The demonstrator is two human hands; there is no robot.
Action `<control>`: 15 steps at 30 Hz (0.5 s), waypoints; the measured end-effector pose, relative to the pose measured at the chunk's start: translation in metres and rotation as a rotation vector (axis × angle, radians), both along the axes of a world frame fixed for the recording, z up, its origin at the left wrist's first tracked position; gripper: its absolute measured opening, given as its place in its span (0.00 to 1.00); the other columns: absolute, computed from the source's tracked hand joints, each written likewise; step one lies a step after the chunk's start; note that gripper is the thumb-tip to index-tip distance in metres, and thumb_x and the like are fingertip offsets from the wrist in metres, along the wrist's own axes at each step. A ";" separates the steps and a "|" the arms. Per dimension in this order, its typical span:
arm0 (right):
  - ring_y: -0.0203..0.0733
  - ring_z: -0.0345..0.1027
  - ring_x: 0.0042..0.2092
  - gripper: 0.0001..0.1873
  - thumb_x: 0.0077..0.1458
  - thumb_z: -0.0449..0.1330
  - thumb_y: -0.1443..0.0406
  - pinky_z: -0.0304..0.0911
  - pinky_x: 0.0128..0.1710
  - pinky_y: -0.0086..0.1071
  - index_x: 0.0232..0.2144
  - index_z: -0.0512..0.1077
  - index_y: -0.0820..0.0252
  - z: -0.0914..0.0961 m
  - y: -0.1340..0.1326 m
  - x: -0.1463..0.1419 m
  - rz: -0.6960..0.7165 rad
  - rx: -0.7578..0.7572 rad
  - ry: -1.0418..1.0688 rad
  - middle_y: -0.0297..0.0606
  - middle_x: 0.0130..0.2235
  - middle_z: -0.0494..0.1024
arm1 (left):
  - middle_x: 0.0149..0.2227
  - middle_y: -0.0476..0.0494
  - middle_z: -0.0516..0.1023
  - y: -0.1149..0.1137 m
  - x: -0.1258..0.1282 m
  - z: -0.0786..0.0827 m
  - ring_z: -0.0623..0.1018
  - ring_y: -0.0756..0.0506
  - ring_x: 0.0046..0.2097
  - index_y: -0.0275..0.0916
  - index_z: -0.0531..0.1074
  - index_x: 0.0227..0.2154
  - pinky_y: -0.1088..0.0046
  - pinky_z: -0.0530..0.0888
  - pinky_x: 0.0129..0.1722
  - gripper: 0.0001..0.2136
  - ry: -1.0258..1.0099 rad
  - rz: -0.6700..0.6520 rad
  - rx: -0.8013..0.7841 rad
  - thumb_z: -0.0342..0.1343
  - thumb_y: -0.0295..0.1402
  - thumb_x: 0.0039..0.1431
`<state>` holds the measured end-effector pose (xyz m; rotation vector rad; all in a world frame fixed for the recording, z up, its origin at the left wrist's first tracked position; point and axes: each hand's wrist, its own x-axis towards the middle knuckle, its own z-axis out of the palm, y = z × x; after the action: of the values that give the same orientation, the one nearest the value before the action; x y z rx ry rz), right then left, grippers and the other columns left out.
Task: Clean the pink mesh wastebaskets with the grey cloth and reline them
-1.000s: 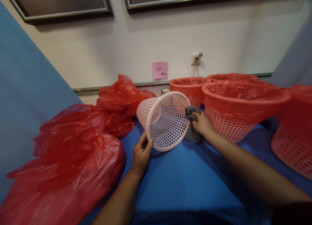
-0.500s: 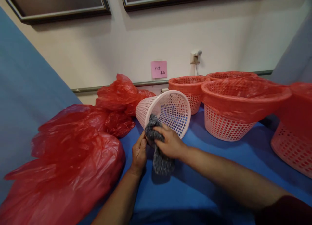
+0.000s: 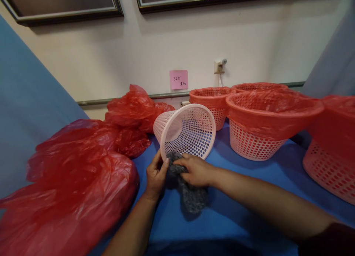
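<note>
A pale pink perforated basket (image 3: 186, 132) lies on its side on the blue table (image 3: 227, 211), its open mouth tilted toward me. My left hand (image 3: 155, 174) grips the near lower rim of the basket, fingers closed on it. My right hand (image 3: 195, 170) is closed on a grey knitted cloth (image 3: 190, 195), pressing it against the basket's lower rim just beside my left hand. The cloth's loose end trails down onto the table.
Crumpled red plastic bags (image 3: 69, 182) heap up on the left, with more (image 3: 133, 112) behind the basket. Several pink baskets lined with red bags (image 3: 266, 119) stand at the right and back. A pink note (image 3: 179, 79) hangs on the wall.
My right hand has carried the grey cloth from the basket's right side round to its near lower rim and down toward the table. My left hand has kept its hold on the rim.
</note>
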<state>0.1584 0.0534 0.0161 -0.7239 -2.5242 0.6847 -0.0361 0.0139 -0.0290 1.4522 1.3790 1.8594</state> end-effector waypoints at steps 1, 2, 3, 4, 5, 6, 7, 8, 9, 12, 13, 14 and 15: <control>0.42 0.72 0.48 0.27 0.53 0.58 0.70 0.67 0.54 0.36 0.55 0.75 0.53 0.013 0.005 -0.009 -0.002 0.011 0.115 0.40 0.49 0.76 | 0.57 0.38 0.79 -0.001 -0.001 0.001 0.78 0.36 0.58 0.40 0.75 0.57 0.57 0.71 0.62 0.26 -0.003 0.018 0.001 0.64 0.46 0.59; 0.42 0.72 0.49 0.26 0.53 0.58 0.70 0.67 0.55 0.36 0.55 0.75 0.53 0.026 0.013 -0.015 -0.037 0.030 0.233 0.39 0.50 0.76 | 0.56 0.39 0.79 -0.001 -0.001 0.001 0.78 0.36 0.58 0.40 0.76 0.57 0.57 0.71 0.62 0.26 -0.001 0.029 0.001 0.63 0.46 0.59; 0.42 0.71 0.51 0.27 0.53 0.58 0.71 0.66 0.57 0.37 0.55 0.75 0.53 0.039 0.024 -0.018 -0.105 0.059 0.353 0.39 0.52 0.76 | 0.56 0.39 0.80 -0.002 -0.002 0.002 0.78 0.36 0.57 0.40 0.76 0.57 0.57 0.72 0.61 0.25 0.004 0.031 0.001 0.63 0.46 0.59; 0.42 0.70 0.53 0.27 0.52 0.57 0.72 0.65 0.59 0.38 0.54 0.76 0.53 0.050 0.037 -0.017 -0.191 0.094 0.453 0.38 0.53 0.76 | 0.56 0.39 0.80 -0.002 -0.002 0.003 0.79 0.36 0.57 0.39 0.76 0.57 0.57 0.73 0.61 0.26 0.012 0.024 -0.001 0.64 0.46 0.58; 0.43 0.69 0.56 0.27 0.52 0.57 0.72 0.63 0.61 0.40 0.53 0.76 0.53 0.058 0.051 -0.011 -0.306 0.130 0.542 0.37 0.55 0.75 | 0.55 0.38 0.80 -0.002 -0.002 0.004 0.79 0.36 0.56 0.39 0.75 0.57 0.57 0.73 0.60 0.27 0.019 0.014 -0.003 0.65 0.46 0.58; 0.43 0.68 0.57 0.26 0.52 0.57 0.73 0.62 0.63 0.40 0.53 0.76 0.55 0.062 0.065 -0.002 -0.442 0.164 0.608 0.38 0.55 0.75 | 0.56 0.38 0.80 -0.002 -0.002 0.004 0.79 0.36 0.56 0.39 0.75 0.57 0.57 0.73 0.60 0.27 0.023 0.007 -0.002 0.65 0.45 0.57; 0.44 0.68 0.57 0.25 0.52 0.56 0.73 0.61 0.63 0.41 0.52 0.77 0.58 0.061 0.077 0.011 -0.567 0.189 0.618 0.40 0.54 0.75 | 0.56 0.38 0.80 -0.002 -0.002 0.004 0.79 0.37 0.56 0.39 0.75 0.58 0.57 0.73 0.60 0.27 0.029 0.002 -0.001 0.65 0.45 0.57; 0.46 0.68 0.57 0.25 0.52 0.56 0.73 0.61 0.63 0.41 0.52 0.77 0.60 0.055 0.087 0.025 -0.663 0.206 0.589 0.42 0.54 0.75 | 0.56 0.38 0.79 -0.002 -0.001 0.003 0.79 0.37 0.56 0.39 0.75 0.58 0.56 0.73 0.60 0.27 0.035 -0.002 0.000 0.65 0.45 0.57; 0.47 0.69 0.57 0.25 0.52 0.57 0.72 0.61 0.63 0.41 0.53 0.77 0.60 0.044 0.092 0.040 -0.740 0.217 0.533 0.44 0.56 0.73 | 0.57 0.38 0.79 -0.001 -0.001 0.002 0.79 0.37 0.56 0.39 0.74 0.58 0.56 0.73 0.61 0.27 0.040 -0.008 0.000 0.65 0.45 0.57; 0.50 0.71 0.55 0.26 0.55 0.56 0.70 0.64 0.60 0.43 0.56 0.75 0.60 -0.007 0.087 0.072 -0.901 0.116 0.264 0.47 0.57 0.72 | 0.58 0.38 0.78 0.000 0.000 0.000 0.79 0.36 0.57 0.40 0.72 0.60 0.54 0.72 0.61 0.28 0.041 -0.040 0.000 0.64 0.45 0.58; 0.51 0.72 0.53 0.26 0.56 0.56 0.70 0.66 0.59 0.44 0.57 0.74 0.60 -0.025 0.079 0.077 -0.916 0.036 0.172 0.48 0.56 0.73 | 0.58 0.38 0.78 0.001 0.000 0.000 0.78 0.36 0.57 0.40 0.72 0.61 0.54 0.72 0.62 0.29 0.038 -0.046 0.001 0.64 0.45 0.59; 0.51 0.73 0.52 0.26 0.55 0.56 0.70 0.67 0.58 0.44 0.57 0.74 0.60 -0.040 0.069 0.078 -0.875 -0.036 0.102 0.48 0.54 0.74 | 0.58 0.38 0.78 0.001 0.000 0.000 0.78 0.36 0.58 0.40 0.72 0.61 0.54 0.71 0.62 0.29 0.035 -0.046 0.005 0.64 0.45 0.59; 0.50 0.73 0.52 0.26 0.54 0.57 0.70 0.68 0.57 0.44 0.56 0.75 0.60 -0.052 0.058 0.076 -0.800 -0.092 0.071 0.47 0.52 0.75 | 0.59 0.38 0.77 0.001 0.001 0.001 0.77 0.36 0.59 0.40 0.72 0.61 0.55 0.71 0.63 0.28 0.035 -0.042 0.009 0.63 0.45 0.60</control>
<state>0.2340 0.1117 -0.0362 -1.5691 -1.8904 0.5115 -0.0355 0.0148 -0.0284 1.5135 1.3475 1.8250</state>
